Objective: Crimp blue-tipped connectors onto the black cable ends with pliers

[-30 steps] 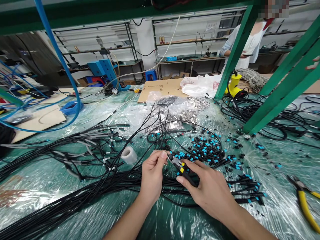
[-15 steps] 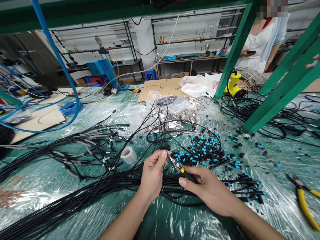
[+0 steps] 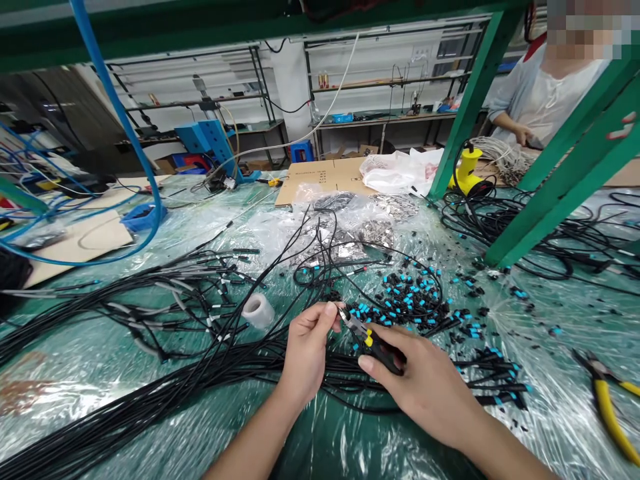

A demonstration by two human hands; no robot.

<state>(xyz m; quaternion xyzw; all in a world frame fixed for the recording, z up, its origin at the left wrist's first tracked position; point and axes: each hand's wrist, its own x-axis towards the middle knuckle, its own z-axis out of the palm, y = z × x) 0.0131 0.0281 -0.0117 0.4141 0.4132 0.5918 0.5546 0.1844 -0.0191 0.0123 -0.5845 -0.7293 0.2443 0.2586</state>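
Gripping yellow-and-black pliers (image 3: 381, 351) firmly, the right hand (image 3: 427, 390) sets their tips just beside the left hand (image 3: 306, 357), whose thumb and forefinger make a narrow pinch on something too small to tell. Both hands are just below a heap of blue-tipped connectors (image 3: 405, 300). Black cables (image 3: 240, 367) run beneath the hands, a tape roll (image 3: 259, 311) sits left of the heap, and larger pliers (image 3: 607, 407) lie well right of it.

We're in a cable workshop: a long counter (image 3: 320, 440) under plastic sheeting (image 3: 550, 300), heaped with black cables (image 3: 150, 393) and blue-tipped connectors (image 3: 405, 300), metal shelving (image 3: 385, 87) behind.
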